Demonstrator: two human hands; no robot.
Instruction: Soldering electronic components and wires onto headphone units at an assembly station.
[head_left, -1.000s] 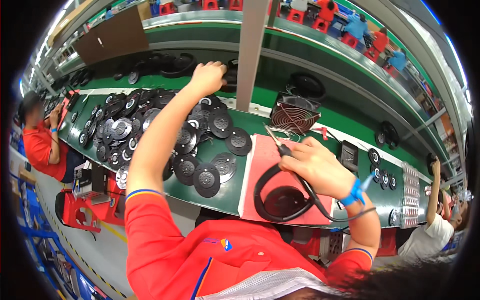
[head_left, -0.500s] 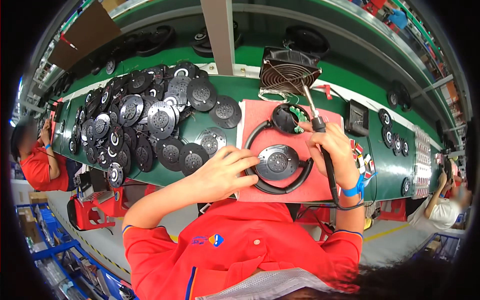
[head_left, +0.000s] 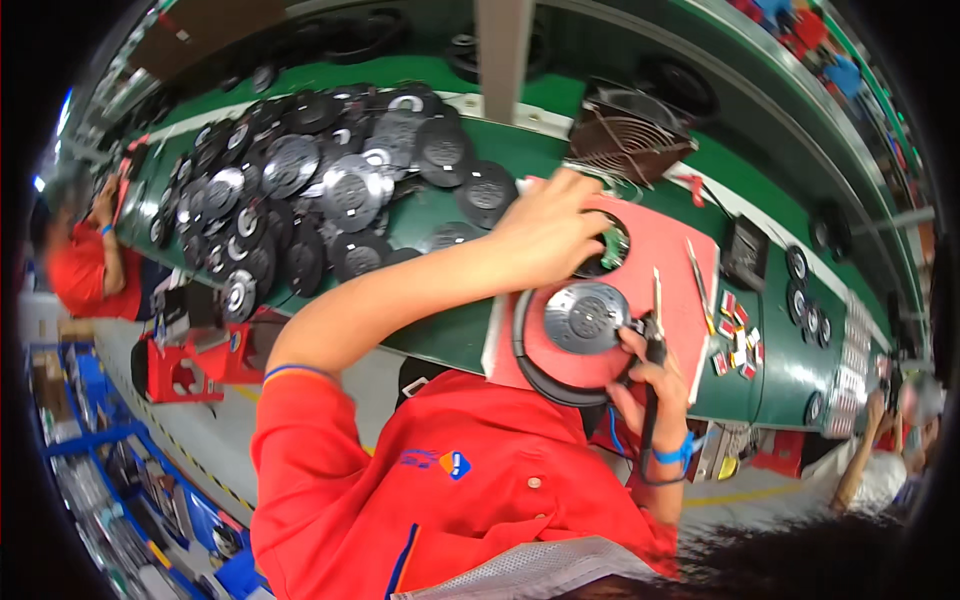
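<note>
A black headphone point(head_left: 545, 385) lies on a pink mat point(head_left: 672, 235) before me. The near ear cup shows a perforated black disc point(head_left: 587, 317); the far cup is open, with a green circuit board point(head_left: 615, 245) inside. My left hand point(head_left: 555, 228) is closed around the far cup, its palm hiding part of the rim. My right hand point(head_left: 650, 385) holds a soldering iron point(head_left: 656, 350), metal tip pointing away from me above the mat. Its fingertips reach the headband beside the near cup.
Tweezers point(head_left: 698, 280) lie on the mat's right side. Small red-and-white pieces point(head_left: 738, 340) sit right of it. A fan point(head_left: 630, 140) stands behind, near a black box point(head_left: 745, 250). Many black discs point(head_left: 290, 165) are heaped at left. Co-workers sit at far left point(head_left: 95, 270) and far right.
My left hand has gone from the near cup to the far cup. My right hand has drawn the soldering iron back toward me, beside the near cup. The view has shifted.
</note>
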